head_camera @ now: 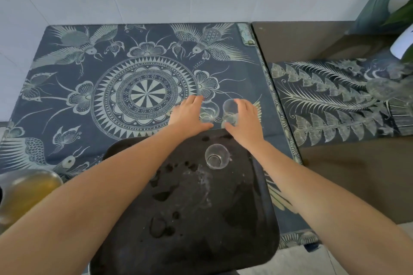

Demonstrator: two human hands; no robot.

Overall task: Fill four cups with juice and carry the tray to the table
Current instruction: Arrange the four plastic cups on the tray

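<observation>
A dark, wet tray (185, 219) lies near me on the patterned blue cloth. One empty clear cup (216, 156) stands on its far right part. Beyond the tray's far edge, my right hand (244, 121) is closed around a second clear cup (230, 110), tilted slightly. My left hand (190, 115) reaches beside a third clear cup (209, 113) on the cloth, fingers spread around it and touching its left side. A bottle of yellow juice (26, 194) shows at the lower left edge.
The blue patterned cloth (138, 87) covers the counter against a white tiled wall. To the right stands a brown table (348, 163) with another patterned runner, a white pot with green leaves (404, 44) and faint glassware.
</observation>
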